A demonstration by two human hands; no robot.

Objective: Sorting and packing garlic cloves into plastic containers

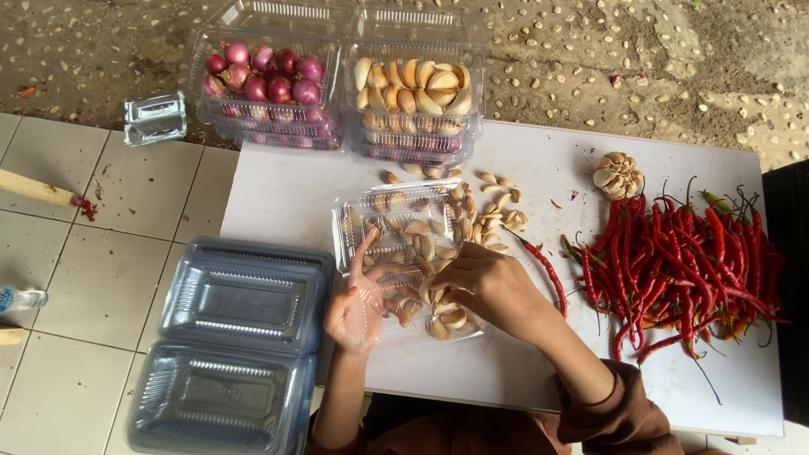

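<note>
An open clear clamshell box point(371, 221) lies on the white board point(286, 194), partly filled with garlic cloves point(445, 318). My left hand point(358, 305) steadies the box's near-left side, fingers spread under the clear plastic. My right hand point(484, 282) is closed around garlic cloves over the box's near half. More loose cloves point(490, 215) lie just beyond the box.
Stacked clear boxes of shallots point(265, 80) and garlic point(415, 88) stand at the far edge. A garlic bulb point(618, 174) and a heap of red chillies point(683, 261) lie at right. Empty clamshell boxes point(232, 350) sit on the tiled floor at left.
</note>
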